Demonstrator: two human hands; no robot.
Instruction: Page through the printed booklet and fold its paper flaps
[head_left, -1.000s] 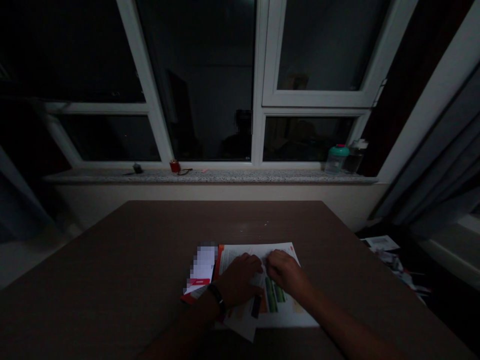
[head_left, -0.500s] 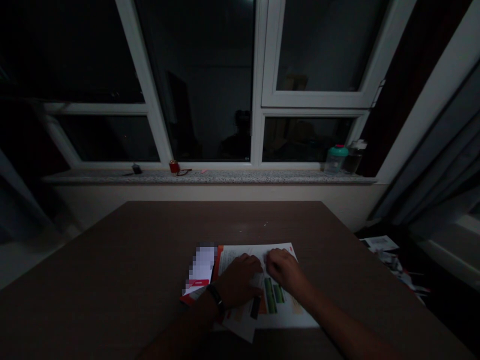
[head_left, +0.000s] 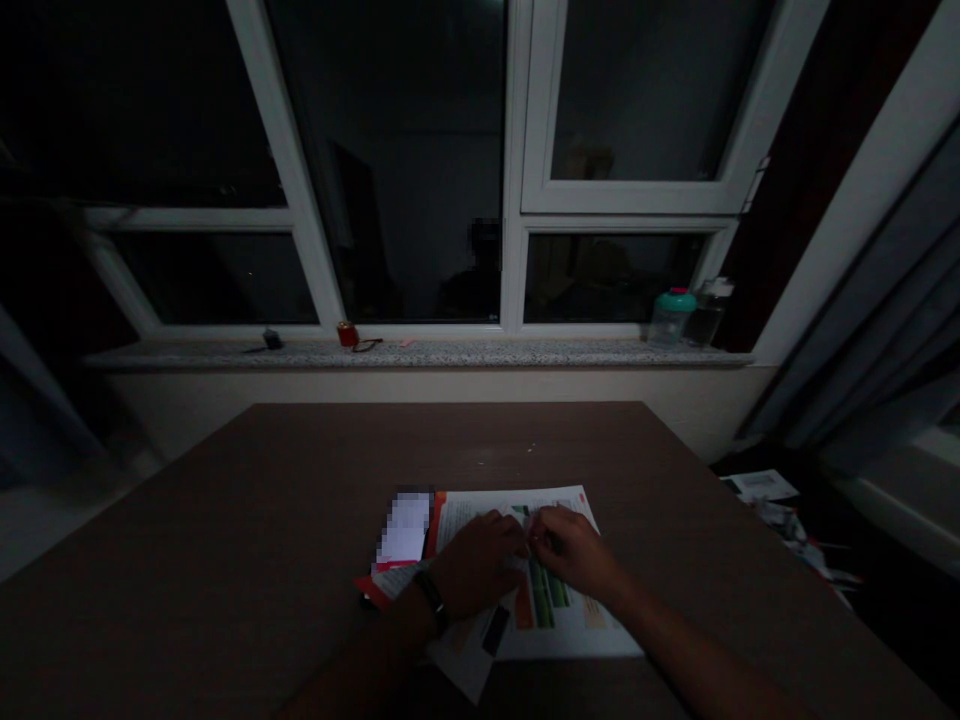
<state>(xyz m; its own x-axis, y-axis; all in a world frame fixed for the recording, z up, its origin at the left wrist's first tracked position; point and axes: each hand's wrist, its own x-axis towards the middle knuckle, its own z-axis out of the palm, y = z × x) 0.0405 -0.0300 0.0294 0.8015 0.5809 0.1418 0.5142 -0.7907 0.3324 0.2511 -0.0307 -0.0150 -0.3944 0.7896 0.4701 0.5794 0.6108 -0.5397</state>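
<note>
A printed magazine with green pictures and orange blocks lies on the table in front of me. My left hand, with a dark band at its wrist, bends over a magazine page that slants to the lower left; its fingers are closed on this page. My right hand is pinched close to the left fingertips, over the middle of the magazine, at the page's edge. What lies right between the fingertips is hard to see in the dim light. A lit phone lies at the magazine's left side, its lower end covered by the page's red corner.
The brown table reaches to the wall under a window. On the stone sill stand a red jar, a small dark bottle and a shaker with a turquoise lid beside a clear bottle. Papers lie right of the table.
The page under my left hand has turned and slid to the lower left, its red corner now over the phone's lower end. More green printing shows between the hands. My right hand has dropped slightly.
</note>
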